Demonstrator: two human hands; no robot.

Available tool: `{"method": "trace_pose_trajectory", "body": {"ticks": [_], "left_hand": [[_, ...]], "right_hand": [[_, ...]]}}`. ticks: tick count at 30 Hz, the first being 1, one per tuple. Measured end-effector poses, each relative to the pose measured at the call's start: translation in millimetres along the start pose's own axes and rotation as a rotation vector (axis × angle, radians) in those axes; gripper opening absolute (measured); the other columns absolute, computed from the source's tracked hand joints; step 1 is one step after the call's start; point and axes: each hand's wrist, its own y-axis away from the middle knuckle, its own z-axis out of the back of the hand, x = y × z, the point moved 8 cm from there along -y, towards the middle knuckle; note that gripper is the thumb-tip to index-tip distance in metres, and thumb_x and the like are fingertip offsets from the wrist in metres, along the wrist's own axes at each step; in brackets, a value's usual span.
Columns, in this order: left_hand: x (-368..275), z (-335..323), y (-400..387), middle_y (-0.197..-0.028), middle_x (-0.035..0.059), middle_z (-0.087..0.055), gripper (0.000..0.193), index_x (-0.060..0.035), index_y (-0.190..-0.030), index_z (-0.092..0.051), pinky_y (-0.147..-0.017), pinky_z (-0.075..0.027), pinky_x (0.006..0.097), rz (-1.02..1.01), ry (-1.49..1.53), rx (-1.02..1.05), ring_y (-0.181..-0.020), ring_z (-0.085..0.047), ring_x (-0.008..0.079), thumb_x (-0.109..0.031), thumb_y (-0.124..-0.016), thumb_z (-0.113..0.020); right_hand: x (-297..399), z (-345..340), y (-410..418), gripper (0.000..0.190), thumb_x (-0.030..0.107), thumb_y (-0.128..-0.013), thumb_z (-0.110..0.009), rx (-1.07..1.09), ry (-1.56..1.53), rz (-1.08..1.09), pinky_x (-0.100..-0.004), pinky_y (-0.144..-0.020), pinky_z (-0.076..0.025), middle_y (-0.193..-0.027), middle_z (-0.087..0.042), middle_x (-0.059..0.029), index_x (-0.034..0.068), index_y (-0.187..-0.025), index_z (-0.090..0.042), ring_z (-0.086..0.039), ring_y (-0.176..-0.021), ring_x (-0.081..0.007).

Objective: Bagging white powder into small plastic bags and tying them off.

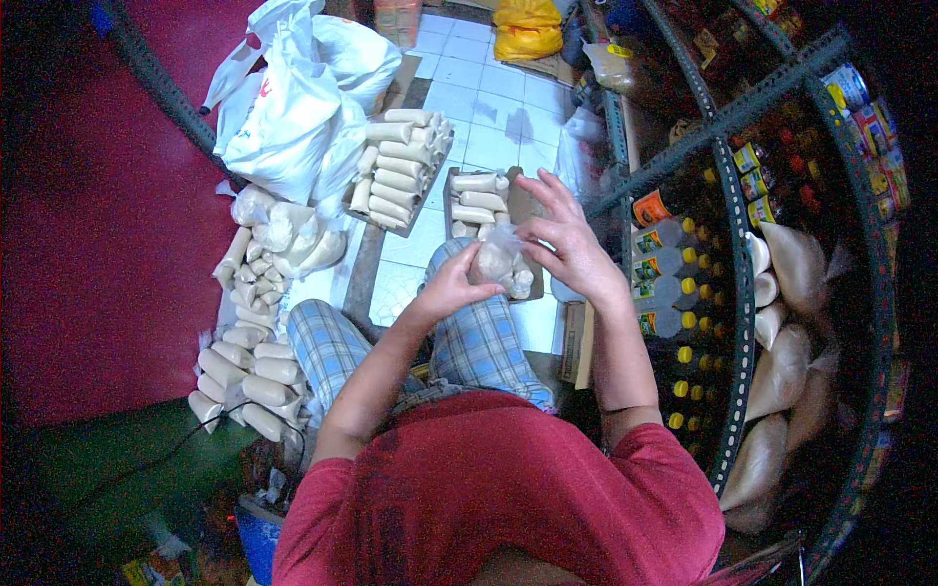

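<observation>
A small clear plastic bag of pale powder or grains [495, 265] is held over my right knee, its thin top gathered upward. My left hand [456, 284] grips the bag's body from the left, thumb in front. At the neck of the bag, the thumb and a finger of my right hand [560, 238] pinch the plastic, while its other fingers are raised. Just beyond and partly behind the bag lies a cardboard box [448, 192] with filled tube-shaped packets [480, 199] inside. More small knotted packets [522, 284] show beneath the bag.
Another box of stacked packets [399, 172] stands ahead on the tiled floor [465, 73]. To my left are large white plastic sacks [293, 110] and piled packets [267, 381], with a black cable [168, 454] nearby. On the right, a metal shelf frame [725, 190] holds yellow-capped bottles [663, 267] and filled bags [780, 366].
</observation>
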Motion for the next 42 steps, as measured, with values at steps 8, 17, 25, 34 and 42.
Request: {"method": "trace_pose_trajectory", "body": {"ticks": [8,17,25,34,42], "left_hand": [[8.5,4.7,1.0,-0.115,0.0138,-0.051,0.069,0.0026,-0.126,-0.036,-0.094,-0.036,0.0311,0.003,0.047,-0.036,-0.109,-0.048,0.019,-0.017,-0.07,-0.072],[3.1,8.2,0.4,-0.113,0.0085,-0.051,0.061,-0.0008,-0.12,-0.044,-0.093,-0.037,0.0306,0.072,-0.041,0.007,-0.105,-0.048,0.0159,-0.014,-0.069,-0.074],[-0.3,11.8,7.5,-0.109,0.0117,-0.055,0.064,0.0014,-0.12,-0.043,-0.087,-0.04,0.0302,0.019,-0.077,-0.035,-0.1,-0.052,0.0174,-0.023,-0.069,-0.073],[-60.4,17.9,-5.5,-0.106,0.0144,-0.056,0.056,0.0007,-0.112,-0.05,-0.091,-0.037,0.0324,-0.332,-0.121,-0.045,-0.106,-0.05,0.0215,-0.022,-0.067,-0.073],[-48.5,1.7,-22.0,-0.105,0.0102,-0.055,0.029,-0.0007,-0.103,-0.056,-0.089,-0.038,0.0318,-0.041,-0.077,0.121,-0.1,-0.051,0.0199,-0.012,-0.077,-0.058]], "right_hand": [[10.9,37.9,2.8,0.027,0.001,-0.064,-0.06,-0.098,0.05,-0.082,-0.0482,-0.103,-0.022,-0.137,-0.032,-0.0133,0.01,-0.09,-0.061,-0.02,-0.13,-0.0382],[22.1,28.4,-1.6,0.014,0.012,-0.067,-0.066,0.022,0.353,-0.032,-0.051,-0.102,-0.022,-0.132,-0.039,-0.0115,0.006,-0.076,-0.057,-0.026,-0.127,-0.0364],[-18.3,-18.9,17.1,0.06,0.021,-0.059,-0.075,-0.046,-0.299,-0.255,-0.0362,-0.092,-0.037,-0.115,-0.048,-0.0135,0.007,-0.113,-0.054,-0.047,-0.107,-0.0265],[6.6,-32.6,-8.7,0.011,0.01,-0.074,-0.061,-0.07,-0.232,0.043,-0.0346,-0.068,-0.042,-0.072,-0.057,-0.0082,0.005,-0.084,-0.062,-0.056,-0.073,-0.0272],[-2.5,-34.0,-9.0,0.009,0.012,-0.078,-0.057,-0.085,-0.248,-0.031,-0.0352,-0.069,-0.044,-0.08,-0.061,-0.0098,0.005,-0.082,-0.061,-0.057,-0.075,-0.0277]]}}
